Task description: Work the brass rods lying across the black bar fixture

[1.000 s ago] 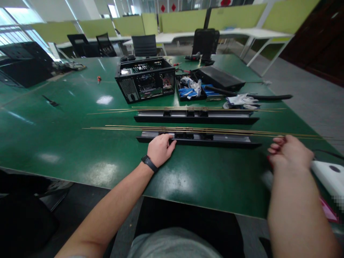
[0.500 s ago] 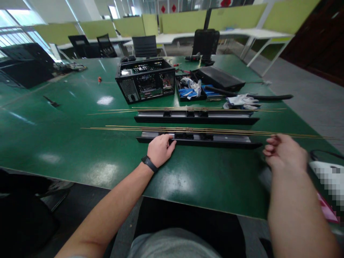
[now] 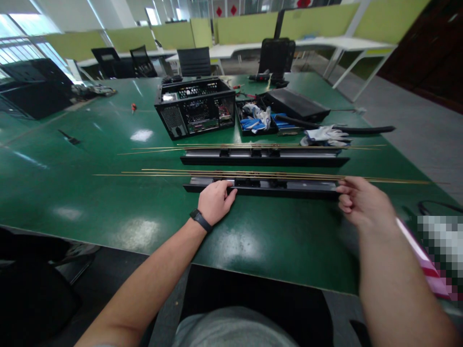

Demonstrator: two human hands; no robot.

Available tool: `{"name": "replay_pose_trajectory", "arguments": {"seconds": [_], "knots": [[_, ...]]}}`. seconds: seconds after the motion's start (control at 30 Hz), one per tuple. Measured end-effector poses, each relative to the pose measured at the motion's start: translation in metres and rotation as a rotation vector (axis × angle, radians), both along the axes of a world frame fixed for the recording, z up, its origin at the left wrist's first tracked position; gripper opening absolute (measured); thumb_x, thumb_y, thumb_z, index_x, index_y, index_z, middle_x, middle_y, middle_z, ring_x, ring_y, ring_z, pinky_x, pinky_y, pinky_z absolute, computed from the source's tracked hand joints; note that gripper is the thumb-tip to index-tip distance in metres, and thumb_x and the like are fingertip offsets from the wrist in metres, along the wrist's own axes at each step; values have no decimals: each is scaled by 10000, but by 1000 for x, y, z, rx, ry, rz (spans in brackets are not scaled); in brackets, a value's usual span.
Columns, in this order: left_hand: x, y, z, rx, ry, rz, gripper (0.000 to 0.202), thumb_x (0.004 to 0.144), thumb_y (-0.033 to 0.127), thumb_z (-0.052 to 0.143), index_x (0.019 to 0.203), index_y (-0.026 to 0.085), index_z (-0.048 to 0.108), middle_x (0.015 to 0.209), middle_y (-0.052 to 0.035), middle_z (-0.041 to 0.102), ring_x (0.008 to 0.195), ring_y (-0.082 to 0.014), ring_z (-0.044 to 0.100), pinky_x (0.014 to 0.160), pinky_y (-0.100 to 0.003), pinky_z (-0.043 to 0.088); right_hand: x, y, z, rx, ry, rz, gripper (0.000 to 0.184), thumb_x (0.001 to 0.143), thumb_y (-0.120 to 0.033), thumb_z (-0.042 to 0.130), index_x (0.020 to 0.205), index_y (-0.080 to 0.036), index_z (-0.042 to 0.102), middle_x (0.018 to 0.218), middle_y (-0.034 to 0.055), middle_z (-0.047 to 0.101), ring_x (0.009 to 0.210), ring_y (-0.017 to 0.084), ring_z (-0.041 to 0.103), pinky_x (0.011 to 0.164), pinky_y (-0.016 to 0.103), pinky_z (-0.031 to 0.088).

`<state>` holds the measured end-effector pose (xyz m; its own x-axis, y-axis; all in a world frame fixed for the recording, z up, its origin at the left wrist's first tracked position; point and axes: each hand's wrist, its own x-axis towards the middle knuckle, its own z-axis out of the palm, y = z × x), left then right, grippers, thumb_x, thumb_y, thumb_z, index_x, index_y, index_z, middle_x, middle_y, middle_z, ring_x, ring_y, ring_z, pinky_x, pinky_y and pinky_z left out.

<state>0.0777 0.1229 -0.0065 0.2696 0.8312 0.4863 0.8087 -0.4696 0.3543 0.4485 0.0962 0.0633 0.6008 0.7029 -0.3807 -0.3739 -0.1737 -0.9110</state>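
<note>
Two long black rails lie across the green table (image 3: pixel 72 193), the near rail (image 3: pixel 289 187) and the far rail (image 3: pixel 264 158). Thin brass rods (image 3: pixel 162 173) rest along the near rail, and more brass rods (image 3: pixel 159 149) along the far one. My left hand (image 3: pixel 216 200), a dark band on its wrist, grips the near rail's left part with curled fingers. My right hand (image 3: pixel 361 202) is at the near rail's right end, fingers pinched on the brass rods there.
Behind the rails stand an open black computer case (image 3: pixel 195 106), a black tray of blue and white gloves (image 3: pixel 256 120), a flat black box (image 3: pixel 296 103), loose white gloves (image 3: pixel 325 136) and a black hose (image 3: pixel 361 130). Office chairs and desks are beyond.
My right hand has moved left along the near rail, and a brass rod has slid left with it, its left end now further out. My left hand has stayed put.
</note>
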Motion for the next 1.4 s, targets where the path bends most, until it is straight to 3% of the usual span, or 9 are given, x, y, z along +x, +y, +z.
{"name": "replay_pose_trajectory", "arguments": {"seconds": [0.17, 0.4, 1.07, 1.4], "knots": [[0, 0, 1, -9, 9, -2, 125, 1042, 326, 708, 1076, 209, 738, 762, 4, 676, 779, -199, 690, 754, -322, 512, -12, -2, 4, -35, 8, 131, 190, 1045, -111, 598, 865, -123, 658, 579, -2, 598, 288, 62, 356, 268, 193, 222], [0, 0, 0, -9, 17, 6, 138, 1044, 330, 705, 1098, 210, 748, 761, 3, 683, 782, -205, 699, 770, -327, 528, -18, -1, -6, -3, 8, 244, 136, 1017, -169, 667, 888, -134, 691, 609, 18, 616, 292, 66, 363, 268, 185, 232], [1, -1, 3, -24, 8, 8, 143, 1048, 341, 690, 1100, 219, 742, 770, 0, 687, 791, -199, 699, 783, -322, 542, -23, -2, -1, 1, 7, 222, 93, 983, -162, 709, 892, -154, 689, 608, 22, 616, 299, 67, 359, 268, 176, 239], [1, 0, 2, -16, 13, -3, 127, 1053, 334, 694, 1076, 216, 734, 769, 0, 686, 801, -205, 702, 781, -329, 536, -23, -2, -2, -9, -12, 227, 100, 1003, -151, 646, 915, -136, 689, 609, 23, 629, 307, 68, 364, 281, 180, 236]]}}
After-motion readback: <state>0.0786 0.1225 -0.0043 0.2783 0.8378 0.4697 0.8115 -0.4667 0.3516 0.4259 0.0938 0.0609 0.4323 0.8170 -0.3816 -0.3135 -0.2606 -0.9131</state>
